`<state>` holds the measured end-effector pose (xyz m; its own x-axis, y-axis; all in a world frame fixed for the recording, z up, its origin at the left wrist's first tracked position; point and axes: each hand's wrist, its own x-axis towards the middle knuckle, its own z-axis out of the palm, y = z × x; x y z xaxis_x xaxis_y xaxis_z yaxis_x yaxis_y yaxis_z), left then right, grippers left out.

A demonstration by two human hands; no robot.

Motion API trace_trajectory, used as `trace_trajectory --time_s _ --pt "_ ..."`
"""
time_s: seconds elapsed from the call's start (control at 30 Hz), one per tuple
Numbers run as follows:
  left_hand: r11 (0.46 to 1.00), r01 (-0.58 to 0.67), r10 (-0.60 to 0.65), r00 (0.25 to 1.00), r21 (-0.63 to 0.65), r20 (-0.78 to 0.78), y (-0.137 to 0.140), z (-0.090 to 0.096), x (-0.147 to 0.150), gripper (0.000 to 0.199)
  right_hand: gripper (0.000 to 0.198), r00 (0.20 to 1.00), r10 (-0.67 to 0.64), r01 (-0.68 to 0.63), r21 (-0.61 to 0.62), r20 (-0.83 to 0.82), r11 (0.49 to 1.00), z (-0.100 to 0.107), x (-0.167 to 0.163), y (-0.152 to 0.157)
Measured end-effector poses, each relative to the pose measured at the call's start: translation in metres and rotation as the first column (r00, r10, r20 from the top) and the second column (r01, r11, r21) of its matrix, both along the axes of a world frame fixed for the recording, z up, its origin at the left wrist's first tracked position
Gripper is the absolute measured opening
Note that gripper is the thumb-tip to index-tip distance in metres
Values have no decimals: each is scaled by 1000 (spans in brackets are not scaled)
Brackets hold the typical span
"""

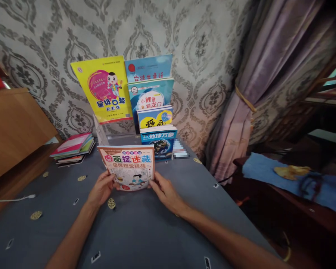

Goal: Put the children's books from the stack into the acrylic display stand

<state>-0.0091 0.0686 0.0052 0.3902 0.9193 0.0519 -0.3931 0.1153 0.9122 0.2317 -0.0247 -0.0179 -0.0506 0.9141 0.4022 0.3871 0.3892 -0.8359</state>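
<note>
A children's picture book [128, 164] with colourful Chinese lettering is held upright just in front of a tiered clear stand [101, 134]. My left hand [102, 188] grips its lower left edge, and my right hand [166, 190] grips its lower right edge. Behind it on the stand, a yellow workbook [106, 89] leans at the upper left. To the right, books rise in steps: a blue earth book [159, 144] lowest, a yellow-and-blue book [155, 116], a teal book [151, 95], and a light blue book [148, 67] at the top back.
A stack of thin books [72, 147] lies at the left beside a wooden panel [19, 127]. A white cable [14, 200] crosses the grey patterned tablecloth [145, 239]. Purple curtains [257, 82] hang at the right, near a blue cloth [260, 172] on another surface.
</note>
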Motion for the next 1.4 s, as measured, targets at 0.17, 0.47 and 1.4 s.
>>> trace_trajectory --time_s 0.17,0.47,1.4 --pt "1000 -1 1 1000 14 7 0 0 0 26 22 1000 -6 6 1 -21 1000 -2 0 1" --pt "998 42 -35 990 53 -137 2 -2 -6 34 20 998 -22 21 19 60 1000 0 2 4" --pt "790 -108 448 774 604 -447 -17 35 -23 9 21 974 -54 37 83 219 996 62 13 21"
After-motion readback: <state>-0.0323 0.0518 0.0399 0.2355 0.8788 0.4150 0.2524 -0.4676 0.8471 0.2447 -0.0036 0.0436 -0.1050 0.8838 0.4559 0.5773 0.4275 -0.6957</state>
